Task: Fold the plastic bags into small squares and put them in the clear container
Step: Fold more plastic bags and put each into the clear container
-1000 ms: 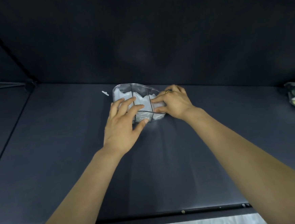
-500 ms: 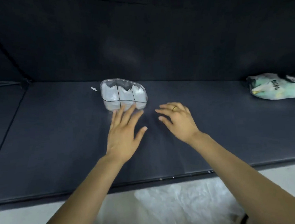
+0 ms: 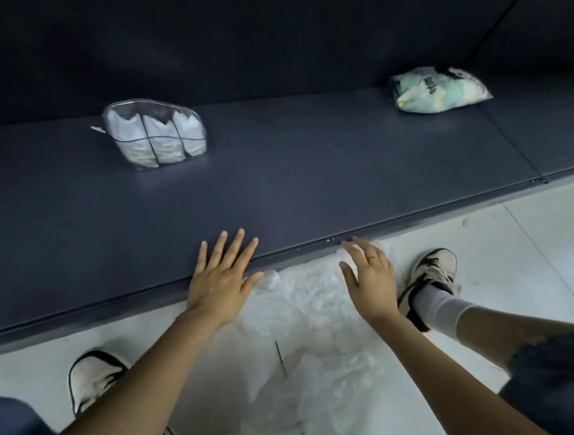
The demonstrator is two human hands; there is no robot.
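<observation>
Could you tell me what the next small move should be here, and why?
Probably lower the right hand onto the loose bags on the floor and grasp one. The container already holds folded bags, both hands are open and hold nothing, the left hand sits over the table edge, and the right hovers above the pile.

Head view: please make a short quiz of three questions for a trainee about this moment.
1. True or false: the left hand holds a folded bag.
2. Where does the clear container stand? A. on the dark surface B. on the floor C. in the right hand
3. What lies on the floor below both hands?

Key: 1. false, its fingers are straight and hold nothing. 2. A. 3. A heap of white plastic bags.
</observation>
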